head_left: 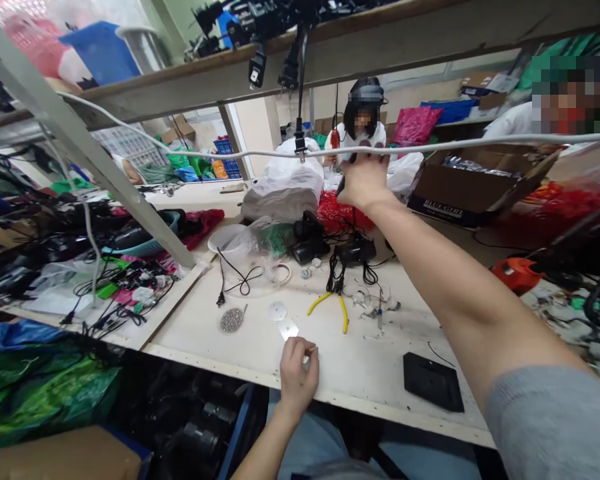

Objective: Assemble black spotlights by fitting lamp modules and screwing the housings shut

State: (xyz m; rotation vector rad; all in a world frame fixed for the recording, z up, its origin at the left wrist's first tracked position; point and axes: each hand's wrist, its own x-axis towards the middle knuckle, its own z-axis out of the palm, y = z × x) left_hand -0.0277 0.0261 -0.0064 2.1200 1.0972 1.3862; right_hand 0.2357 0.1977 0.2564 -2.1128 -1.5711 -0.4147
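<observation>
My left hand [299,373] rests near the table's front edge with its fingers curled in. A small whitish bit shows between thumb and fingers, too little to name. Just beyond it lies a flat silver metal plate [289,329] beside a pale round disc [277,311]. My right arm stretches far across the table, and my right hand [366,181] is raised near the hanging white cable [260,153]. Its fingers are bent round something dark, mostly hidden by the hand. Below stand black devices with cords [355,250]. Yellow-handled pliers [344,315] lie nearer me.
A round dish of small metal parts [231,320] sits left of the plate. At right lies a black flat piece [433,381]. Overhead, black plugs [300,127] hang from a shelf [405,57]. A cardboard box [473,187] stands at the back; a co-worker [363,117] faces me.
</observation>
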